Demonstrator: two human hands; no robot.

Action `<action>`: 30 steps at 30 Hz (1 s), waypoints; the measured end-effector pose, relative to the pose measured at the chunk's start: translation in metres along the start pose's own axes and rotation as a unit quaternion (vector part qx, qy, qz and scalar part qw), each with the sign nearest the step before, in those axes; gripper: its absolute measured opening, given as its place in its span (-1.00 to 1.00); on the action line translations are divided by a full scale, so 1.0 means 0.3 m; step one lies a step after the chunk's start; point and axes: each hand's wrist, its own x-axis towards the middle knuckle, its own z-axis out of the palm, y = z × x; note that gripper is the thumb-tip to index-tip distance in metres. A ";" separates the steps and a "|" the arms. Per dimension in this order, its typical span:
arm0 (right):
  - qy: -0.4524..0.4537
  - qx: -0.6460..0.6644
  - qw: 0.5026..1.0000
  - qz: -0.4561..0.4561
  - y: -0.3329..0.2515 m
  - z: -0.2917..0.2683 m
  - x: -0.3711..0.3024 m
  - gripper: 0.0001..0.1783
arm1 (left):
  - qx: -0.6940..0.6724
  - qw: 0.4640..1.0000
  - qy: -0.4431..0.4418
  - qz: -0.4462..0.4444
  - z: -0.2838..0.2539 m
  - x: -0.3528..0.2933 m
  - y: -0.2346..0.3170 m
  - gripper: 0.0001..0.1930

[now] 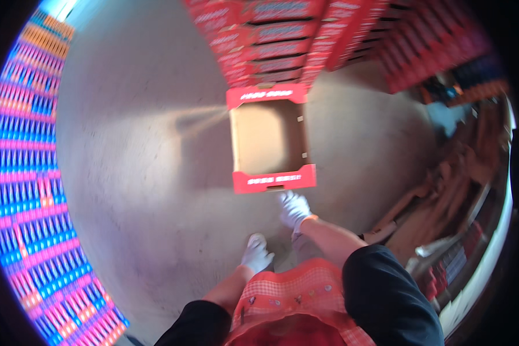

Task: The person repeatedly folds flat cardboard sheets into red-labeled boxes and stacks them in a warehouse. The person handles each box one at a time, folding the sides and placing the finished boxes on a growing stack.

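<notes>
An open-topped red cardboard tray box (275, 181) with a bare brown inside lies in front of me, against the foot of a red stack. Just short of its near wall is my right hand (294, 210), in a white glove with an orange cuff. Its fingers look loosely bent and slightly apart, with nothing seen in them; whether the tips touch the box, I cannot tell. Lower and to the left hangs my left hand (257, 254), also white-gloved, thumb away from the fingers and holding nothing.
Tall stacks of red cardboard trays (279, 32) rise beyond the box, with more red trays (432, 46) at far right. Rows of blue and pink packages (29, 196) curve along the left. Brown, blurred cardboard-like pieces (438, 190) lie at right. The floor (138, 167) is grey.
</notes>
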 end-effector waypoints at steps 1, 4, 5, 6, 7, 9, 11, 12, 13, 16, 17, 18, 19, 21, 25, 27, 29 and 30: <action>-0.038 0.032 0.999 0.010 -0.023 0.029 -0.076 -0.57 | -0.290 0.929 -0.070 -0.220 -0.003 -0.096 0.030 -0.58; -0.145 0.139 0.980 -0.012 -0.124 0.096 -0.307 -0.67 | -0.110 0.958 -0.167 -0.204 -0.100 -0.297 -0.005 -0.53; -0.144 0.200 0.969 -0.036 -0.161 0.104 -0.392 -0.67 | -0.078 0.957 -0.179 -0.214 -0.152 -0.353 -0.021 -0.47; -0.150 0.244 0.956 -0.055 -0.192 0.087 -0.462 -0.67 | -0.036 0.950 -0.215 -0.224 -0.214 -0.415 -0.043 -0.40; -0.116 0.318 0.941 -0.032 -0.229 0.066 -0.546 -0.66 | -0.059 0.939 -0.206 -0.268 -0.268 -0.450 -0.064 -0.35; -0.028 0.396 0.917 -0.040 -0.280 -0.019 -0.718 -0.63 | -0.087 0.930 -0.143 -0.326 -0.371 -0.519 -0.098 -0.19; 0.008 0.446 0.892 -0.070 -0.304 -0.138 -0.904 -0.57 | -0.121 0.918 -0.098 -0.364 -0.471 -0.535 -0.118 -0.02; 0.073 0.477 0.873 -0.073 -0.299 -0.202 -1.001 -0.59 | -0.127 0.925 -0.062 -0.354 -0.523 -0.518 -0.108 -0.01; 0.123 0.505 0.851 -0.077 -0.286 -0.262 -1.101 -0.60 | -0.138 0.927 -0.029 -0.348 -0.582 -0.484 -0.084 0.01; 0.334 0.516 0.783 -0.098 -0.199 -0.389 -1.418 -0.66 | -0.157 0.951 0.112 -0.241 -0.810 -0.282 0.090 0.00; 0.401 0.524 0.746 -0.090 -0.148 -0.406 -1.527 -0.70 | -0.195 0.952 0.181 -0.154 -0.903 -0.176 0.176 -0.02; 0.478 0.516 0.703 -0.107 -0.084 -0.415 -1.636 -0.74 | -0.213 0.941 0.236 -0.115 -0.994 -0.069 0.282 -0.04; 0.502 0.534 0.677 -0.069 -0.007 -0.408 -1.755 -0.78 | -0.192 0.942 0.274 -0.029 -1.090 0.034 0.393 -0.08; 0.596 0.516 0.615 0.018 0.190 -0.377 -1.989 -0.86 | -0.137 0.918 0.350 0.124 -1.255 0.247 0.644 -0.20; 0.787 0.361 0.465 0.183 0.717 -0.257 -2.420 -0.84 | -0.145 0.905 0.355 0.183 -1.439 0.635 1.167 -0.02; 0.784 0.167 0.447 0.397 0.953 -0.171 -2.584 -0.69 | -0.226 0.911 0.324 0.120 -1.484 0.823 1.369 0.13; 0.696 0.116 0.471 0.529 1.102 -0.083 -2.639 -0.39 | -0.288 0.918 0.273 -0.017 -1.511 1.000 1.499 0.10; 0.632 0.137 0.457 0.611 1.144 -0.047 -2.642 -0.26 | -0.359 0.899 0.241 -0.069 -1.511 1.073 1.541 0.03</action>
